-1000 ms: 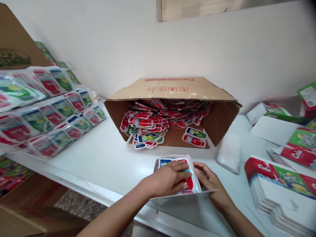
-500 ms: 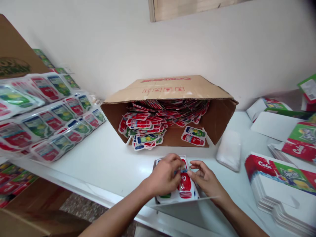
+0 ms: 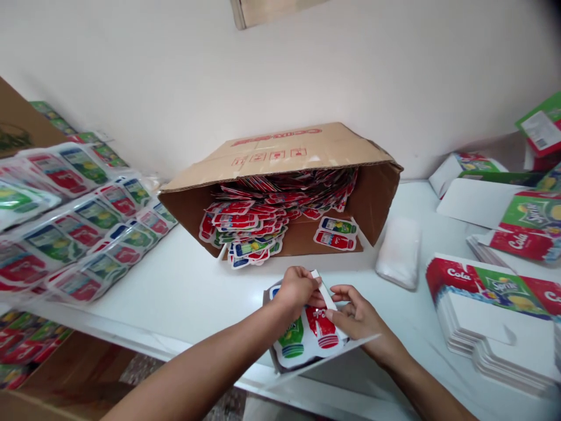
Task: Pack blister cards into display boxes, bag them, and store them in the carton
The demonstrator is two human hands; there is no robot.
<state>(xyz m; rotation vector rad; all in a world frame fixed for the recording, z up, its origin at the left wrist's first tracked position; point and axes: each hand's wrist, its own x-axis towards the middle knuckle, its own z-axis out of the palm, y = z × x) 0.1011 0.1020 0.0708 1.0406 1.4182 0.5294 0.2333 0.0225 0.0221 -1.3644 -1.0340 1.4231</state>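
Observation:
A small open carton (image 3: 275,358) lies tilted on the table in front of me. Inside it are flat bottle-shaped packs, with a red Cola pack (image 3: 326,336) and a green Sprite pack (image 3: 293,339) on top. My left hand (image 3: 298,292) reaches over the carton, its fingers closed on a narrow white flap (image 3: 324,290) along the far right side. At the same side, my right hand (image 3: 354,316) is closed on the carton's edge with thumb and curled fingers. The left fingertips are partly hidden.
Behind the carton a big cardboard box (image 3: 280,153) lies on its side, full of loose bottle-shaped packs. Plastic-wrapped packs (image 3: 87,225) are heaped at left. To the right are a white plastic bundle (image 3: 398,252) and stacks of flat printed cartons (image 3: 491,310).
My left hand has moved from over the packs to the white flap, which now stands out. The carton has turned slightly, and more of its packs show. The view has shifted.

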